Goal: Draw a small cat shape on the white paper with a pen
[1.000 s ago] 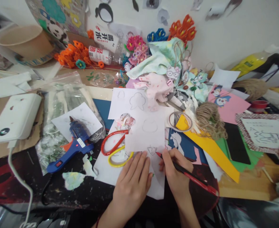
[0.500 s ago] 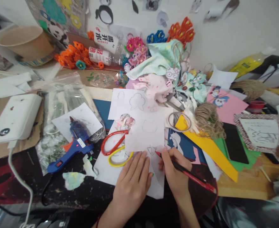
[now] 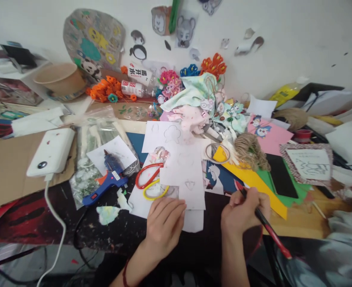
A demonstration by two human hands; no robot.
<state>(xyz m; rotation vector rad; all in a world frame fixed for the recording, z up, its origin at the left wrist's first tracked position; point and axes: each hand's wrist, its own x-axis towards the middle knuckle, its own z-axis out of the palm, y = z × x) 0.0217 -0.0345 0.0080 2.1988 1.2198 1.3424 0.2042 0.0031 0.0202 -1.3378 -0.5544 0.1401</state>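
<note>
My right hand (image 3: 245, 211) holds a red and black pencil (image 3: 268, 229), lifted off to the right of the white paper (image 3: 190, 175). That paper carries faint pencil outlines, with a small sketch near its lower part. My left hand (image 3: 166, 221) rests by the paper's lower left edge, its fingers together and curled a little; whether it pinches the edge is hard to see. Beside it lie scissors with one red handle (image 3: 146, 175) and one yellow handle (image 3: 155, 190). Another sheet with drawn outlines (image 3: 161, 136) lies farther back.
A blue glue gun (image 3: 113, 181) and a white power bank with a cable (image 3: 52, 153) lie left. Tape (image 3: 218, 153), twine (image 3: 250, 151), yellow paper (image 3: 260, 185) and a black phone (image 3: 282, 176) are right. Another person's sleeve (image 3: 348, 231) shows at the right edge.
My right hand has lifted the pencil from the paper and moved right. My left hand's fingers have drawn in. More of the lower sheet shows, and the view has shifted and widened.
</note>
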